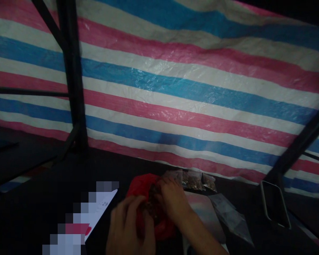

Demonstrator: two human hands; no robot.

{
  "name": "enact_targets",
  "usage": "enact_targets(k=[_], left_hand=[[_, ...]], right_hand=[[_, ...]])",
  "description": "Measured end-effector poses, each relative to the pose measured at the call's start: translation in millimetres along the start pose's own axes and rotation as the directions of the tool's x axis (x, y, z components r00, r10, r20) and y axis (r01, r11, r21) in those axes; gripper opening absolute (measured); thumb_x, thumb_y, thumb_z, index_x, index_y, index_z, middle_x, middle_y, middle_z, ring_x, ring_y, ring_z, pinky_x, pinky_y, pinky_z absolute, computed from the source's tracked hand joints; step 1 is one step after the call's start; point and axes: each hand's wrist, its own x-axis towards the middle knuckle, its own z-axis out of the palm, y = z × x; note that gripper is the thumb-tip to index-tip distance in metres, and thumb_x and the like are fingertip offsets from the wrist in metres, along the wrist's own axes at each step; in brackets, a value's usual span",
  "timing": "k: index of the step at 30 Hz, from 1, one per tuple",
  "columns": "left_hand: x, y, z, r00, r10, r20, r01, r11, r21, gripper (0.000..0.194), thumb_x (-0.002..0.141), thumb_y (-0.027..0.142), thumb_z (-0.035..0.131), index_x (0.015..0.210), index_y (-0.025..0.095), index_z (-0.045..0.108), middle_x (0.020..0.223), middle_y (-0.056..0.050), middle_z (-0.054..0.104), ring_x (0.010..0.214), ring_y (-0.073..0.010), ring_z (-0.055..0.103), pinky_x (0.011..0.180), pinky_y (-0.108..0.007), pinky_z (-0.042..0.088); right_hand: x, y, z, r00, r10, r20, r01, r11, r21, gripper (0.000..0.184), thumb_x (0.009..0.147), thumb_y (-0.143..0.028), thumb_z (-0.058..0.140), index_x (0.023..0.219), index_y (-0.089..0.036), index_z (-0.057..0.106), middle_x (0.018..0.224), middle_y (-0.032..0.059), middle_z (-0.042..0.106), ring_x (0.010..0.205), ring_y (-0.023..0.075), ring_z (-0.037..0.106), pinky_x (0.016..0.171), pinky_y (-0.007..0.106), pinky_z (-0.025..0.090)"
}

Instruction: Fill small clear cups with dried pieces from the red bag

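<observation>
A red plastic bag (138, 184) stands with its mouth open on the dark table, with small brownish pieces (154, 212) inside; the dim light hides what they are. My left hand (130, 221) is at the near left side of the bag, fingers and thumb closed over its rim. From the right, my right hand (174, 198) reaches over the opening with curled fingers; its fingertips are down among the contents and partly hidden. Just behind that hand lie small clear zip bags (194, 180) filled with similar brownish bits. A flat silvery scale-like device (206, 212) sits under my right forearm.
Several flat clear zip bags (232, 216) lie right of the device. A phone-like object with a pale frame (276, 205) leans at the far right. A lit, partly blurred screen (98, 216) is at left. Dark posts (73, 78) stand before a striped plastic sheet (175, 99).
</observation>
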Motion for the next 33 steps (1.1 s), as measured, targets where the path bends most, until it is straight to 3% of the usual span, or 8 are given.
enact_targets(k=[4,9,14,18,21,25,30,33], left_hand=[[14.4,-25.8,5.7,0.991,-0.038,0.128,-0.002,0.955,0.297,0.04,0.099,0.025,0.048,0.134,0.008,0.057,0.131,-0.023,0.059,0.115,-0.0401,0.058,0.093,-0.056,0.055],[16.2,-18.8,-0.8,0.999,0.038,-0.001,-0.037,0.962,0.271,0.039,0.1,0.027,0.05,0.136,0.014,0.056,0.131,-0.022,0.057,0.115,-0.0398,0.057,0.092,-0.056,0.049],[13.8,-1.5,-0.6,0.99,0.139,-0.024,-0.134,0.979,0.156,0.027,0.099,0.025,0.048,0.124,0.019,0.056,0.125,-0.019,0.055,0.11,-0.0365,0.058,0.089,-0.052,0.046],[7.8,-3.1,3.7,0.985,0.171,0.0,-0.17,0.982,0.087,0.027,0.098,0.023,0.05,0.124,0.021,0.055,0.123,-0.016,0.055,0.111,-0.0341,0.058,0.089,-0.049,0.045],[4.5,-4.3,1.8,0.981,0.193,0.004,-0.193,0.981,0.015,0.027,0.098,0.023,0.051,0.124,0.022,0.055,0.121,-0.014,0.056,0.11,-0.0327,0.058,0.09,-0.047,0.044],[1.5,0.6,-2.8,0.983,0.183,0.012,-0.182,0.981,-0.06,0.026,0.096,0.02,0.054,0.122,0.025,0.055,0.12,-0.011,0.058,0.11,-0.0307,0.058,0.091,-0.045,0.044],[-0.6,12.1,-7.5,0.969,0.245,-0.029,-0.247,0.956,-0.158,0.026,0.097,0.013,0.054,0.12,0.024,0.057,0.117,-0.009,0.06,0.108,-0.0267,0.059,0.092,-0.041,0.046],[-7.3,22.3,-7.9,0.966,0.258,0.022,-0.246,0.941,-0.234,0.035,0.097,0.022,0.06,0.131,0.023,0.055,0.125,-0.01,0.065,0.115,-0.027,0.061,0.098,-0.04,0.049]], right_hand=[[-10.3,7.0,-7.4,0.992,-0.121,0.04,0.121,0.993,-0.01,0.035,0.093,-0.002,0.056,0.121,-0.012,0.076,0.128,0.0168,0.076,0.13,0.033,0.062,0.114,0.046,0.042],[-39.3,10.8,-20.5,0.995,-0.038,-0.091,0.047,0.995,0.092,0.036,0.094,-0.011,0.065,0.128,-0.022,0.073,0.132,0.008,0.075,0.125,0.0262,0.064,0.111,0.038,0.044],[-53.6,11.2,-25.6,0.997,-0.041,-0.064,0.05,0.987,0.155,0.041,0.093,-0.028,0.076,0.134,-0.028,0.072,0.129,0.005,0.076,0.121,0.0275,0.067,0.108,0.038,0.047],[-70.4,58.6,-51.2,0.95,0.283,-0.133,-0.275,0.959,0.072,0.027,0.103,-0.031,0.063,0.128,-0.028,0.074,0.135,0.0052,0.074,0.128,0.0218,0.065,0.11,0.03,0.045],[-85.4,110.5,-64.9,0.863,0.497,-0.09,-0.5,0.866,-0.005,0.024,0.105,-0.017,0.054,0.11,-0.013,0.077,0.113,0.018,0.078,0.111,0.0312,0.074,0.096,0.042,0.054],[-92.1,146.2,-60.1,0.809,0.588,0.0,-0.586,0.807,-0.069,0.021,0.102,-0.032,0.069,0.115,-0.017,0.072,0.116,0.009,0.074,0.105,0.0255,0.073,0.091,0.043,0.06],[-99.2,134.9,-69.4,0.785,0.616,-0.07,-0.619,0.784,-0.044,0.015,0.104,-0.02,0.059,0.103,-0.014,0.073,0.105,0.0115,0.076,0.101,0.027,0.075,0.088,0.042,0.058],[-117.4,101.5,-79.9,0.827,0.552,-0.11,-0.55,0.834,0.047,0.025,0.103,-0.015,0.05,0.095,-0.017,0.073,0.099,0.0127,0.079,0.097,0.0268,0.077,0.083,0.036,0.054]])
